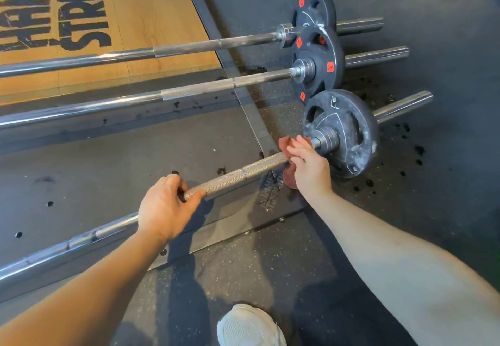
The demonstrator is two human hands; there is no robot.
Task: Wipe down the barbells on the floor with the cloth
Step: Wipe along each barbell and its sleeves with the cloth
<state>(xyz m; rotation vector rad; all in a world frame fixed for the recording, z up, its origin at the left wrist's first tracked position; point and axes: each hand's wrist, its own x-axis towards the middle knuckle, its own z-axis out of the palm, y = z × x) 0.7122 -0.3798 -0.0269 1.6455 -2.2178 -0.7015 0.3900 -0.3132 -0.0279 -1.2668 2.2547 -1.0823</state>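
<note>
Three barbells lie side by side on the gym floor. The nearest barbell (238,175) runs from lower left up to a chalk-dusted black plate (349,126). My left hand (165,207) grips its knurled shaft from above. My right hand (308,167) holds a reddish-pink cloth (287,142) wrapped round the shaft right beside the inner collar of that plate; part of the cloth hangs below the bar. The middle barbell (200,88) and the far barbell (189,46) lie beyond, untouched.
The middle and far bars carry black plates (324,58) with red labels, standing close together. A wooden lifting platform (151,10) with black lettering and a metal frame edge (249,118) lies to the left. My white shoe (249,326) is at the bottom. Dark rubber flooring spreads to the right.
</note>
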